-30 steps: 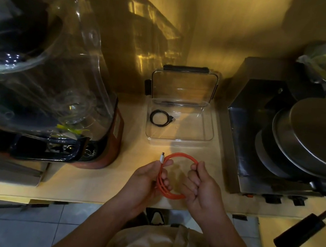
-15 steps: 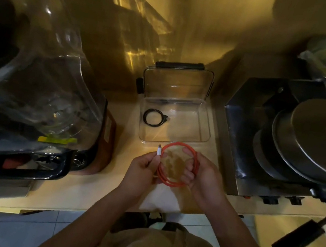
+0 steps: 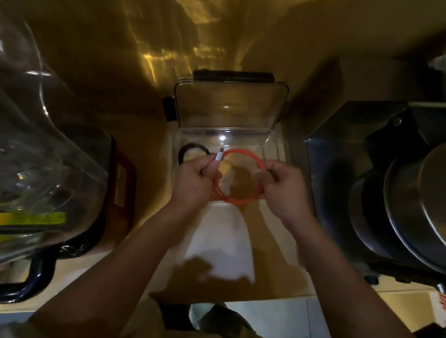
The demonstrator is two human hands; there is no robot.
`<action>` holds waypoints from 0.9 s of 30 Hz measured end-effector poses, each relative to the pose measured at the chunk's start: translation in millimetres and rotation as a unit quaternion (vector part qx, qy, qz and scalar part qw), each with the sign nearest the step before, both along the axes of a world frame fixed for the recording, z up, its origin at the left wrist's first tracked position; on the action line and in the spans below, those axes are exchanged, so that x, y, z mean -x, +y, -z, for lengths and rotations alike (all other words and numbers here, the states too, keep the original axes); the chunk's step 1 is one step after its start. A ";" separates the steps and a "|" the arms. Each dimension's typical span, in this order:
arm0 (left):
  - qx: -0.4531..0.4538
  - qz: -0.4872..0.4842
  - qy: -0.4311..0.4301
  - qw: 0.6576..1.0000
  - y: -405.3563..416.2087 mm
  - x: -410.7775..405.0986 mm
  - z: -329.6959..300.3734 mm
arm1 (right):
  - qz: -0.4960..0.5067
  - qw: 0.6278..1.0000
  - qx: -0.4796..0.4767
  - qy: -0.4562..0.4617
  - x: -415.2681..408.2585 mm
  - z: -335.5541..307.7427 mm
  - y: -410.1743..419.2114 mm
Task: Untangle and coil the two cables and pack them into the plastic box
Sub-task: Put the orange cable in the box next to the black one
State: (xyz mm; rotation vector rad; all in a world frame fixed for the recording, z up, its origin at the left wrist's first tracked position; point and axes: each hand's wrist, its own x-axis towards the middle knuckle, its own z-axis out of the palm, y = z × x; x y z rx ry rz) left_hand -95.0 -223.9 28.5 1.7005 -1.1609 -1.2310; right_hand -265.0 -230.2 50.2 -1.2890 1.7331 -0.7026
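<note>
An orange cable (image 3: 237, 200), wound into a ring, hangs between both hands over the open clear plastic box (image 3: 277, 148). My left hand (image 3: 195, 182) pinches the ring's left side, where a white plug sticks up. My right hand (image 3: 282, 190) pinches the ring's right side. A black coiled cable (image 3: 190, 148) lies in the box's left part, partly hidden behind my left hand. The box lid (image 3: 228, 106) stands upright at the back.
A large clear-plastic-covered appliance (image 3: 25, 145) fills the counter's left side. A metal machine with a round lid (image 3: 425, 199) and a black handle stands at the right. The wall is close behind the box. The counter's front edge and tiled floor lie below my arms.
Both hands have carried the orange coil forward from the counter's front to above the box. The view has moved closer.
</note>
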 end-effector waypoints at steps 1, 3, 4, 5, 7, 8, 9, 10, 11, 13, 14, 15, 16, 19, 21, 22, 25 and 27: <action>-0.005 0.007 -0.007 1.000 -8.6 1.6 4.1 | -0.015 0.999 0.016 0.041 1.4 4.0 -8.3; -0.016 0.011 -0.024 1.000 -23.6 5.1 14.5 | -0.038 0.993 0.031 0.105 2.0 9.0 -23.1; -0.024 0.010 -0.033 0.999 -30.3 7.1 20.2 | -0.043 0.990 0.025 0.131 1.2 11.8 -29.5; -0.037 0.009 -0.040 0.998 -35.8 8.0 26.9 | -0.046 0.987 0.016 0.153 0.5 16.3 -34.4; -0.072 0.015 -0.055 0.996 -45.0 9.9 42.3 | -0.056 0.982 -0.010 0.180 -3.7 24.5 -40.9; -0.088 0.020 -0.067 0.994 -48.1 10.1 50.6 | -0.058 0.981 -0.029 0.185 -6.1 28.0 -42.6; -0.102 0.025 -0.082 0.991 -50.2 9.9 57.9 | -0.060 0.980 -0.047 0.182 -8.0 31.3 -43.5; -0.110 0.033 -0.099 0.988 -51.6 9.4 64.7 | -0.065 0.980 -0.068 0.178 -9.5 34.3 -44.1; -0.115 0.050 -0.119 0.985 -52.5 10.0 68.1 | -0.070 0.978 -0.085 0.176 -10.2 37.5 -45.0; -0.120 0.093 -0.168 0.974 -53.1 12.0 70.3 | -0.081 0.972 -0.117 0.185 -11.1 41.9 -46.5; -0.119 0.108 -0.188 0.969 -53.4 12.9 70.1 | -0.088 0.969 -0.130 0.188 -11.9 43.0 -47.2; -0.122 0.118 -0.200 0.965 -53.7 13.6 70.7 | -0.095 0.968 -0.141 0.187 -12.4 45.0 -48.2; -0.123 0.125 -0.205 0.963 -53.1 14.3 71.0 | -0.101 0.966 -0.149 0.186 -13.1 46.3 -48.9; -0.123 0.160 -0.227 0.953 -50.5 15.4 71.9 | -0.113 0.958 -0.183 0.189 -16.1 49.6 -51.0; -0.120 0.172 -0.242 0.947 -49.1 16.5 71.1 | -0.117 0.956 -0.204 0.175 -17.7 55.4 -52.7; -0.117 0.172 -0.245 0.947 -48.7 17.5 70.7 | -0.113 0.956 -0.215 0.164 -18.4 59.8 -53.7; -0.117 0.165 -0.267 0.942 -48.7 22.6 69.9 | -0.102 0.957 -0.224 0.155 -20.3 72.2 -56.5; -0.123 0.167 -0.289 0.934 -48.4 26.7 67.4 | -0.092 0.955 -0.231 0.162 -22.1 77.0 -56.6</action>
